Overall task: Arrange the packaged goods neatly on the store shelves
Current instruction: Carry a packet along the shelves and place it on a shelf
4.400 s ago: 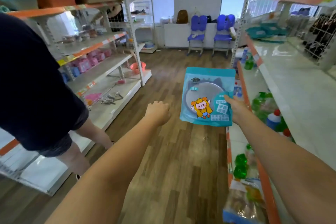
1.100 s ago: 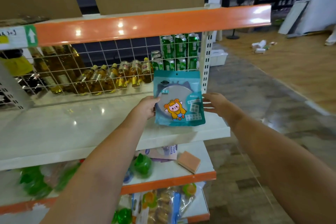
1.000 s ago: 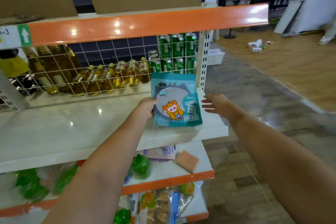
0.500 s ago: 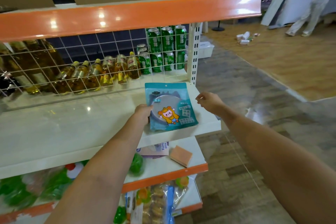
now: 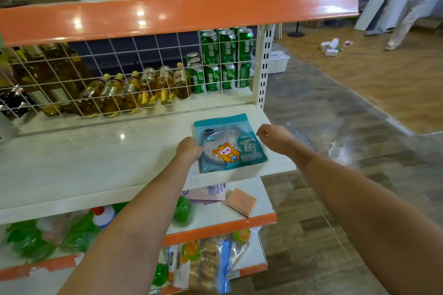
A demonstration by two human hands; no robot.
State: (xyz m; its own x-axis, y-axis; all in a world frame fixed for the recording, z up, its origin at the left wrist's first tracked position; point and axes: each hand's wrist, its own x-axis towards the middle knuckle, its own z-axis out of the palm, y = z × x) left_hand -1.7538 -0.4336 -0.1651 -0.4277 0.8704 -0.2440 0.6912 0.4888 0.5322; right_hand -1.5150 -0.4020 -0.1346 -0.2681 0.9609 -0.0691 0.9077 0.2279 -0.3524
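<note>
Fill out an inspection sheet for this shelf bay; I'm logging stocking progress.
Surface: white middle shelf, mostly bare.
Job's things: teal flat pouch with cartoon figure lies near the shelf's right front corner.
Clutter: orange sponge block on the shelf below; amber bottles and green cans behind white wire grid.
Grips: left hand holds the pouch's left edge; right hand loosely curled at its right edge.
Cables: nothing seen.
Surroundings: a person stands far right.

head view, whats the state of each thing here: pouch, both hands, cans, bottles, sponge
teal pouch: flat on the white shelf, right end
left hand: grips the pouch's left edge
right hand: over the pouch's right edge, fingers loosely curled, contact unclear
green cans: upright, stacked behind the wire grid
yellow bottles: tilted
orange sponge: on lower shelf
</note>
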